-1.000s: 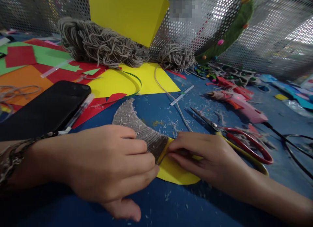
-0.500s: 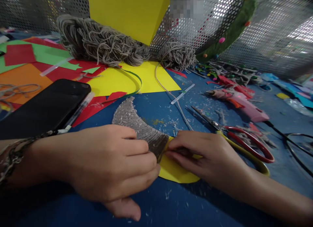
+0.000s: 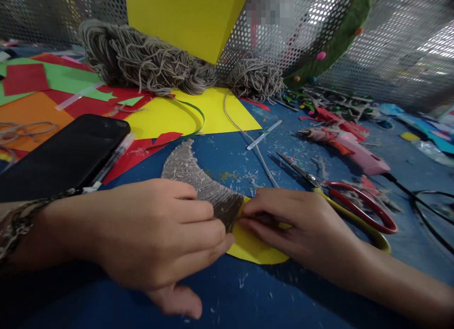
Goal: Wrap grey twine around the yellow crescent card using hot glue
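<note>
A crescent of yellow card [image 3: 260, 248] lies on the blue table, its left part wrapped in rows of grey yarn [image 3: 184, 163]. My left hand [image 3: 159, 239] rests across the wrapped part, fingers together and bent over it, thumb spread away on the table. At the edge of the wrapping, my right hand [image 3: 294, 220] has thumb and fingertips pinched on the yarn strand [image 3: 262, 161], which runs down from the yellow sheet and passes behind that hand. The pinched bit itself is hidden by the fingers.
Red-and-yellow-handled scissors [image 3: 315, 182] and a pink glue gun [image 3: 351, 151] lie at the right. A black phone [image 3: 67, 154] and a pen [image 3: 111, 161] are at the left. Behind are a grey yarn skein [image 3: 142, 59], a yellow sheet [image 3: 216, 114] and a glue stick [image 3: 264, 135].
My left hand's fingertips have shifted slightly, one fingertip now showing further right by the yellow card. The right hand keeps its pinch in nearly the same place.
</note>
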### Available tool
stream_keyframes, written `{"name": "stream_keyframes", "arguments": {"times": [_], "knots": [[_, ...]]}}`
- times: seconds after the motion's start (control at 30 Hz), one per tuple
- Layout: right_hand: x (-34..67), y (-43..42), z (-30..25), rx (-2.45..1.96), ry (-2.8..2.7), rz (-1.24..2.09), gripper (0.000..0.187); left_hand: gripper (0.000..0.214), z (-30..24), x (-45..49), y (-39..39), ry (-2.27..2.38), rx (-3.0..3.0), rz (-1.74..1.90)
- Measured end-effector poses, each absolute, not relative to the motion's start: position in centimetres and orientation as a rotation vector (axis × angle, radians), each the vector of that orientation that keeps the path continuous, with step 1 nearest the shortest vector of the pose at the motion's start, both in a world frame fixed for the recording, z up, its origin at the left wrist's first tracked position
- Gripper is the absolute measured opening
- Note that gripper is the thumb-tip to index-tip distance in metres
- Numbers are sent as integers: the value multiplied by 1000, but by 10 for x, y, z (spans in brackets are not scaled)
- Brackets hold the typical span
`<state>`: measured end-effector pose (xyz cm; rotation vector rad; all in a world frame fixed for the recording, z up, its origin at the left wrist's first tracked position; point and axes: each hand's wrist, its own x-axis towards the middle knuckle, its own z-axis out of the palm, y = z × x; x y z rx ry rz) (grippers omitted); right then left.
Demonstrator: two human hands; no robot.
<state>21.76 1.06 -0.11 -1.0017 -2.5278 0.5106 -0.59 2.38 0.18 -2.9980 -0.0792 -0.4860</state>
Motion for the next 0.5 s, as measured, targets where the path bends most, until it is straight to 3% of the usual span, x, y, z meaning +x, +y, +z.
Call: {"name": "stream_keyframes", "arguments": {"times": [0.5], "knots": [[219, 12, 2, -1075, -2493, 483, 9, 37, 2, -5, 26, -101, -3118, -488]]}}
